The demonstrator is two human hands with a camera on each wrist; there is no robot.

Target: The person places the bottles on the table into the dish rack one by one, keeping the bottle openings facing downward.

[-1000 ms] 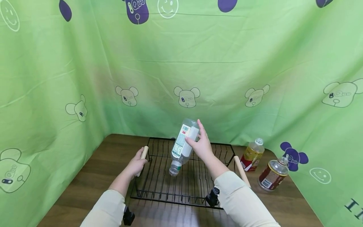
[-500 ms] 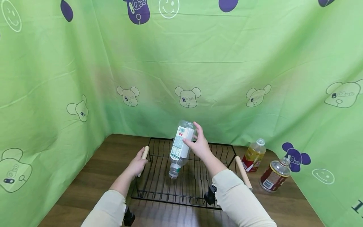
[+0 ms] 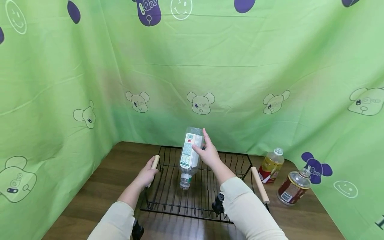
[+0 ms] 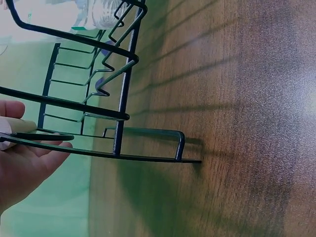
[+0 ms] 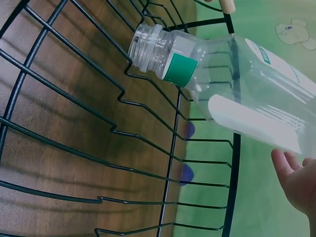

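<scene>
An uncapped clear plastic bottle (image 3: pixel 189 151) with a white label is upside down over the black wire dish rack (image 3: pixel 180 214), leaning slightly. My right hand (image 3: pixel 209 155) holds it by the side, thumb on the label and fingers behind. In the right wrist view the bottle's neck (image 5: pixel 148 48) is close to the rack wires; I cannot tell whether they touch. My left hand (image 3: pixel 147 174) grips the wooden handle (image 3: pixel 155 162) at the rack's left side. The left wrist view has that hand (image 4: pixel 34 170) around the handle beside the frame.
Two more uncapped clear bottles stand on the wooden table (image 3: pixel 99 186) at the right: one with a yellow and red label (image 3: pixel 271 166), one with a dark red label (image 3: pixel 292 187). A second wooden handle (image 3: pixel 260 186) is on the rack's right. A green printed cloth (image 3: pixel 234 66) encloses the table.
The bottle has turned from a stronger slant to nearly vertical, shifting slightly left with my right hand. My left hand stays on the handle. The whole head view has drifted a little.
</scene>
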